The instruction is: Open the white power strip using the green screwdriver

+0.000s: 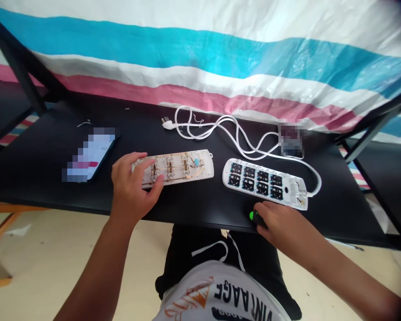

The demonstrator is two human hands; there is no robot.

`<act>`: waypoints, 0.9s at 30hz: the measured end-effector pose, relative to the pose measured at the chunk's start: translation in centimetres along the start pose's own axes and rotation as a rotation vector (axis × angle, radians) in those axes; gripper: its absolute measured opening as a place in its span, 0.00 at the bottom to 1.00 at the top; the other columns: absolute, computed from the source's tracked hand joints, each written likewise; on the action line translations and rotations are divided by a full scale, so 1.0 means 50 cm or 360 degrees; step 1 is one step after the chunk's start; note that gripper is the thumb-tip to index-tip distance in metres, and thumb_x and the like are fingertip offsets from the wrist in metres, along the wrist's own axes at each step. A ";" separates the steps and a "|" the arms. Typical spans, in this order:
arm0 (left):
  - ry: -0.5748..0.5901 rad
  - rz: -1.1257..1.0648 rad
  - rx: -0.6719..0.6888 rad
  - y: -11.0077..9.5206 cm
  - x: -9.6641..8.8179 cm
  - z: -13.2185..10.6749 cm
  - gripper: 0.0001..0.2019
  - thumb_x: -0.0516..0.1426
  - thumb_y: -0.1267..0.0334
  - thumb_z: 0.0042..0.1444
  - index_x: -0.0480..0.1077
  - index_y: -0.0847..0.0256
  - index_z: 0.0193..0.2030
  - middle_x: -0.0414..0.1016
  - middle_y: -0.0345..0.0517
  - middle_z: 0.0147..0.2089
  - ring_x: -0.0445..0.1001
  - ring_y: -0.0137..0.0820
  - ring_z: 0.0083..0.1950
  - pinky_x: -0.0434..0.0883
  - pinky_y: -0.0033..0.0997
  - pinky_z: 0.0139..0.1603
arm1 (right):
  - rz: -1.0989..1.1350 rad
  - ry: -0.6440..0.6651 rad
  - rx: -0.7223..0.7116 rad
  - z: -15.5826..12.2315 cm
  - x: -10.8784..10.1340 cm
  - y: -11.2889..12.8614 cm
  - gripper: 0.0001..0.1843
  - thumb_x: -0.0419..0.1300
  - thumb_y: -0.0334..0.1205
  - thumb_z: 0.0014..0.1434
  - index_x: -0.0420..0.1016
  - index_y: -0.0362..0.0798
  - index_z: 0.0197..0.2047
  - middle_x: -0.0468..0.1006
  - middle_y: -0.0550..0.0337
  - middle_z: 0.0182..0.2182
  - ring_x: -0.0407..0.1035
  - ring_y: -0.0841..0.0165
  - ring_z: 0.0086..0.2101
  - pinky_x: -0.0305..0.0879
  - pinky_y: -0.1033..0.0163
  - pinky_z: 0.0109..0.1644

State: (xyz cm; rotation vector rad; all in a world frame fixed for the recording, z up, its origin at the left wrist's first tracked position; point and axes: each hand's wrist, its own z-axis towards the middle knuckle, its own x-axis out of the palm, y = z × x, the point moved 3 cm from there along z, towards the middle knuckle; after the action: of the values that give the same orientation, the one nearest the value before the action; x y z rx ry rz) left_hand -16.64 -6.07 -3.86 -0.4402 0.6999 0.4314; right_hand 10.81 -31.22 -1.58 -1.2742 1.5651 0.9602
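Observation:
My left hand [132, 183] lies over the left end of an opened power strip half [200, 167], thumb at its near side and fingers across the top. Brass contact strips and a round blue component show inside this white shell. At the desk's front edge my right hand [276, 216] is closed around a green-and-black screwdriver handle [253, 216]. Just beyond that hand lies the other power strip half [292, 203], with black socket inserts in two rows and the cord at its right end. The palm hides most of the handle.
A white power cord [237, 133] loops across the back of the black desk [194, 207] to its plug [167, 124]. A phone [87, 156] lies at left. A blurred-out item [290, 138] sits back right. A thin metal rod [345, 244] shows at the front right edge.

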 end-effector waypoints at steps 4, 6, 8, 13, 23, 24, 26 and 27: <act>-0.0019 -0.0010 0.0040 -0.004 0.000 -0.001 0.20 0.64 0.61 0.63 0.71 0.55 0.61 0.73 0.61 0.64 0.72 0.56 0.68 0.68 0.61 0.72 | 0.0129 -0.0004 -0.0008 0.014 -0.029 0.001 0.05 0.62 0.33 0.60 0.77 0.48 0.41 0.84 0.52 0.39 0.82 0.53 0.38 0.66 0.55 0.37; -0.0016 -0.0011 0.0043 -0.004 0.002 0.000 0.20 0.64 0.61 0.64 0.72 0.56 0.61 0.73 0.62 0.64 0.72 0.56 0.68 0.68 0.62 0.72 | 0.0208 -0.0103 -0.0040 0.036 -0.067 0.002 0.04 0.62 0.35 0.61 0.77 0.49 0.40 0.84 0.52 0.39 0.81 0.55 0.39 0.64 0.56 0.38; -0.0009 -0.0014 0.0036 -0.001 0.005 0.003 0.19 0.64 0.61 0.64 0.72 0.56 0.61 0.73 0.62 0.64 0.73 0.56 0.67 0.69 0.62 0.71 | 0.0264 -0.0240 -0.0052 0.077 -0.117 0.003 0.02 0.63 0.37 0.60 0.76 0.50 0.38 0.84 0.53 0.38 0.79 0.57 0.39 0.61 0.58 0.38; -0.0185 -0.0032 0.0028 -0.014 -0.027 -0.002 0.11 0.62 0.62 0.64 0.74 0.56 0.53 0.78 0.58 0.56 0.78 0.50 0.60 0.74 0.58 0.65 | 0.0414 -0.0334 -0.0115 0.245 -0.217 0.001 0.05 0.63 0.39 0.59 0.74 0.48 0.33 0.78 0.54 0.29 0.71 0.64 0.31 0.55 0.60 0.34; 0.1551 -0.1229 0.0382 -0.396 0.177 -0.258 0.10 0.59 0.57 0.71 0.81 0.56 0.46 0.85 0.48 0.43 0.82 0.37 0.44 0.79 0.38 0.49 | 0.0616 -0.0398 -0.0093 0.321 -0.251 -0.043 0.08 0.63 0.41 0.59 0.79 0.46 0.34 0.79 0.56 0.29 0.70 0.66 0.30 0.59 0.59 0.35; 0.1789 -0.1239 0.0525 -0.427 0.221 -0.282 0.11 0.62 0.53 0.68 0.82 0.58 0.46 0.85 0.48 0.44 0.82 0.39 0.46 0.78 0.38 0.49 | 0.0638 -0.0448 -0.0051 0.304 -0.256 -0.062 0.08 0.63 0.42 0.60 0.79 0.46 0.35 0.80 0.56 0.30 0.71 0.65 0.30 0.60 0.59 0.35; 0.2055 -0.1236 0.0867 -0.476 0.289 -0.317 0.15 0.67 0.53 0.62 0.81 0.59 0.51 0.86 0.48 0.51 0.83 0.43 0.54 0.78 0.39 0.48 | 0.0704 -0.0574 0.0060 0.263 -0.266 -0.113 0.09 0.63 0.43 0.60 0.78 0.46 0.34 0.80 0.56 0.30 0.71 0.65 0.30 0.60 0.58 0.36; 0.2141 -0.1167 0.0972 -0.494 0.314 -0.329 0.17 0.68 0.52 0.60 0.81 0.58 0.52 0.86 0.48 0.52 0.83 0.46 0.55 0.78 0.40 0.42 | 0.0737 -0.0640 0.0127 0.241 -0.269 -0.143 0.10 0.64 0.45 0.61 0.78 0.47 0.33 0.80 0.56 0.29 0.71 0.65 0.30 0.60 0.58 0.36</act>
State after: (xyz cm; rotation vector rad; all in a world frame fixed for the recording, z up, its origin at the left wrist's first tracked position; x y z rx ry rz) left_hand -1.63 -31.35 -20.05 -0.3246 1.7936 -0.8814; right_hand 20.94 -17.09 7.05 -0.6144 1.5777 1.3322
